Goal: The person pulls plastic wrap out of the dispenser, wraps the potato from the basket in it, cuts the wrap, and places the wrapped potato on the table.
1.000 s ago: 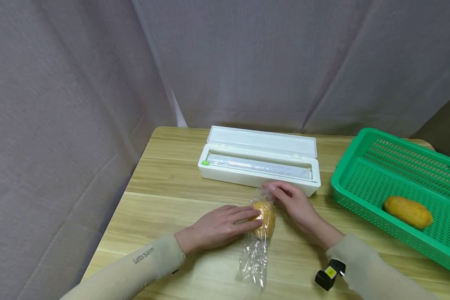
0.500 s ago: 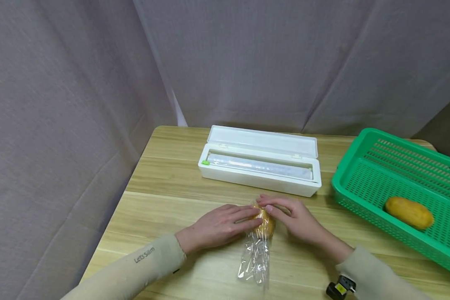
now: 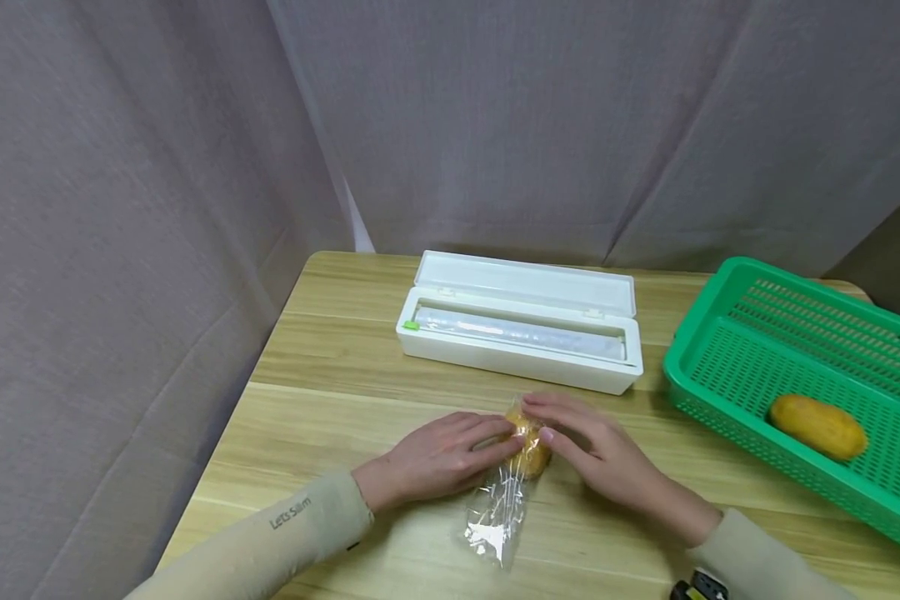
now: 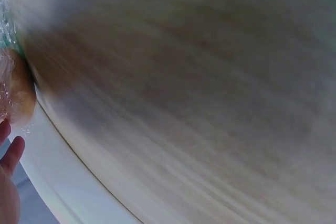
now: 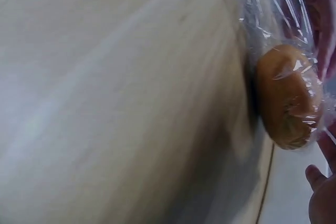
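Fruit (image 3: 537,463) lies in film (image 3: 497,518) between the left hand (image 3: 446,454), fingers laid across it, and right hand (image 3: 607,450), thumb and fingers spread; its long axis points forward.

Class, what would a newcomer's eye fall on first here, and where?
Probably the green plastic basket at the head view's right, one yellow fruit inside. Nearer the middle, the left hand and right hand meet at a film-wrapped fruit, the open white cling-film dispenser behind.
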A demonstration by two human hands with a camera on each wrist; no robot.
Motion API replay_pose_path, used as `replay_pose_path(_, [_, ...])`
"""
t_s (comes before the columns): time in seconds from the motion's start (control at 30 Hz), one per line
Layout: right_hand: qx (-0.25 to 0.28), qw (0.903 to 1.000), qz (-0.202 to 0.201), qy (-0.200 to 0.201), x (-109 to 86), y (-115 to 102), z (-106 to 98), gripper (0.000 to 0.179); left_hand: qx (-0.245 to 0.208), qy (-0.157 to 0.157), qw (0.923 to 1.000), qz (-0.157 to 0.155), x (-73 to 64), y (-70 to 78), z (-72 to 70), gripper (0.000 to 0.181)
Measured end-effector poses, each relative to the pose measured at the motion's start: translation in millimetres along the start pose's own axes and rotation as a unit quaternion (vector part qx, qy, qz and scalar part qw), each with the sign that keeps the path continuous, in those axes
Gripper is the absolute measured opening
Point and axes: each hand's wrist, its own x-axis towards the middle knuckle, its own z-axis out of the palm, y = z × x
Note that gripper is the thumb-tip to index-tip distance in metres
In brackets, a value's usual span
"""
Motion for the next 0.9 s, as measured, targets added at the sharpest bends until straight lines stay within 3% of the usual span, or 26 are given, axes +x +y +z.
replay_pose_path(0.1, [-0.007, 0.9995, 0.025, -0.015, 5.9, 0, 1, 0.044, -0.008, -0.004, 0.9999, -0.006, 0.8, 0.5, 0.5, 0.045])
replay_pose_path(0.2, [-0.015, 0.9970, 0.042, -0.063, 9.1, 1, 6, 0.052, -0.010, -0.010, 0.9999, -0.008, 2.0, 1.3, 0.9, 0.046])
replay_pose_path(0.33, [-0.018, 0.9938, 0.040, -0.102, 5.4, 3, 12, 0.054, -0.004, -0.021, 0.9998, -0.004, 3.7, 2.4, -0.2, 0.051])
replay_pose_path(0.67, [-0.037, 0.9938, 0.017, -0.103, -1.2, 10, 19, 0.050, -0.012, -0.031, 0.9994, 0.004, 4.3, 2.4, -3.5, 0.056])
replay_pose_path(0.9, [-0.039, 0.9944, 0.017, -0.097, -1.6, 12, 21, 0.048, -0.008, -0.058, 0.9983, 0.001, 4.3, 2.7, -5.2, 0.064])
